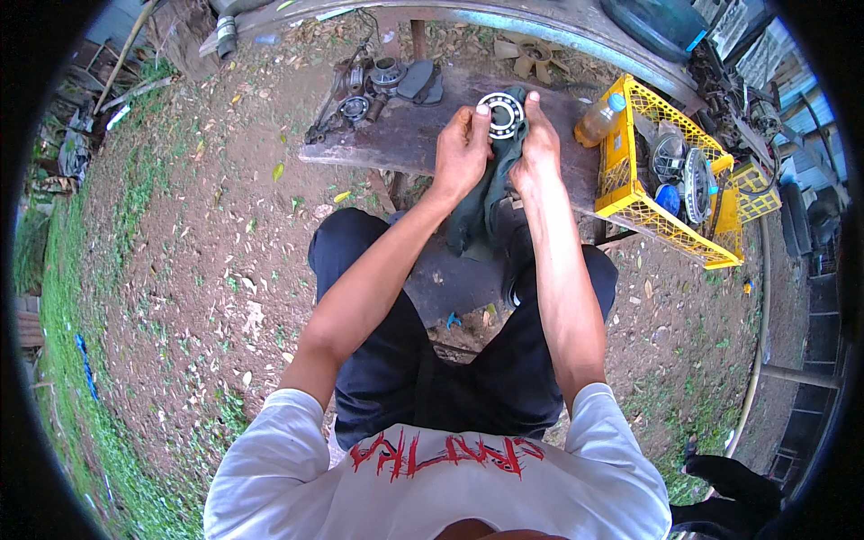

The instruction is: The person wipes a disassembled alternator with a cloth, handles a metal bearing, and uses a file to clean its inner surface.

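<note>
Between my two hands, above the dark wooden bench point(396, 144), is a round metal ball bearing point(490, 97) with its ring of balls facing up. My left hand point(463, 153) grips its left side, thumb on the rim. My right hand point(538, 144) is closed round a dark green cloth point(477, 211) at the bearing's right side, thumb pointing up. The cloth lies behind the bearing and hangs down between my forearms. How far my right fingers press on the bearing itself is hidden.
Several greasy metal parts point(355, 108) and dark flat pads point(420, 83) lie at the bench's left. To the right, a yellow crate point(621, 193) holds metal parts beside a bottle point(598, 121) of amber liquid. A fan-like part point(533, 58) lies beyond the bench.
</note>
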Tool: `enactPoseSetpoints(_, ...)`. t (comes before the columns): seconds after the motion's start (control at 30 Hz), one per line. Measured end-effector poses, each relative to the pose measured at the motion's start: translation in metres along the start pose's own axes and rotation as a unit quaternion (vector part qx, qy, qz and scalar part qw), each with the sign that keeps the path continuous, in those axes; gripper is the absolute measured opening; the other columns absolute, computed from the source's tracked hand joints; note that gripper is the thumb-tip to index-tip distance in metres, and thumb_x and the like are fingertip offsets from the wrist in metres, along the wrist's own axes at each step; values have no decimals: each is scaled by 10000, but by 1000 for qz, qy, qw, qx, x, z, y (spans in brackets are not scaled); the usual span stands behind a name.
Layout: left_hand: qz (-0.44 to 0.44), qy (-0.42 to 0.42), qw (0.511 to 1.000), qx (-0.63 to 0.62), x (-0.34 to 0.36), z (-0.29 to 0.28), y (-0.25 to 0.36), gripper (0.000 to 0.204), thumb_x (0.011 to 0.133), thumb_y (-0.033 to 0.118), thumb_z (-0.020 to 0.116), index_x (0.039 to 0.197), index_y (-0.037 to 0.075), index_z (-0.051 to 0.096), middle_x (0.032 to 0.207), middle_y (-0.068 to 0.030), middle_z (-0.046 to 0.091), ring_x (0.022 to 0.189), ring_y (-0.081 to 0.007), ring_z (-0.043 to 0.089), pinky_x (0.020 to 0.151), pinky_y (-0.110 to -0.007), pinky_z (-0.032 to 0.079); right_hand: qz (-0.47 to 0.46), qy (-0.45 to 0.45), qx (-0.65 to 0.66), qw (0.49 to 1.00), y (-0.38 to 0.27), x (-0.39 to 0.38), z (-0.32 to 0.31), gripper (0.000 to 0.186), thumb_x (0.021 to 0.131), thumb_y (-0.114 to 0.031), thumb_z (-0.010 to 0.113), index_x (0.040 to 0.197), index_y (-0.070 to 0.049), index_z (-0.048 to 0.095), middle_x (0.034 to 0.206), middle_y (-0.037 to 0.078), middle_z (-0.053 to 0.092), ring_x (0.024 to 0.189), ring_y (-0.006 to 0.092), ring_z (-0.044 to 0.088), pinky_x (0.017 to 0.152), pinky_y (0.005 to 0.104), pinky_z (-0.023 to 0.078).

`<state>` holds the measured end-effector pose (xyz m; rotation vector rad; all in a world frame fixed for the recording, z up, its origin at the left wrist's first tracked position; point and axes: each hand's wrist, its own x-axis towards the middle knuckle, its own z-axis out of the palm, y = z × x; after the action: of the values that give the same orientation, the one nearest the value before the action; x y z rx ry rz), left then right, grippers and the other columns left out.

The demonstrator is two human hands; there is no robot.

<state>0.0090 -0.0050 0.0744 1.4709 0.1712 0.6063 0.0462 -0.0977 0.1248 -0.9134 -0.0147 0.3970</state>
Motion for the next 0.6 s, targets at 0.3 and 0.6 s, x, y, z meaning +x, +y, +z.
enactPoseSetpoints(0.3, 201, -139, 907, 345, 8, -28, 33, 344, 940, 328, 573, 819, 13, 639, 604, -195, 549, 535, -381, 536, 524, -424, 418, -32, 43, -289, 956, -2, 1, -22, 428, 978, -343, 496, 827, 25, 652, 761, 54, 633, 742, 127, 547, 692, 322, 446)
enactPoseSetpoints(0.6, 98, -139, 967, 190, -7, -12, 23, 298, 983, 287, 532, 873, 18, 595, 642, -99, 595, 518, -198, 568, 514, -321, 448, -11, -2, -160, 987, -14, -6, -25, 317, 1004, -309, 495, 867, -50, 614, 749, 62, 629, 637, 113, 576, 561, 293, 468)
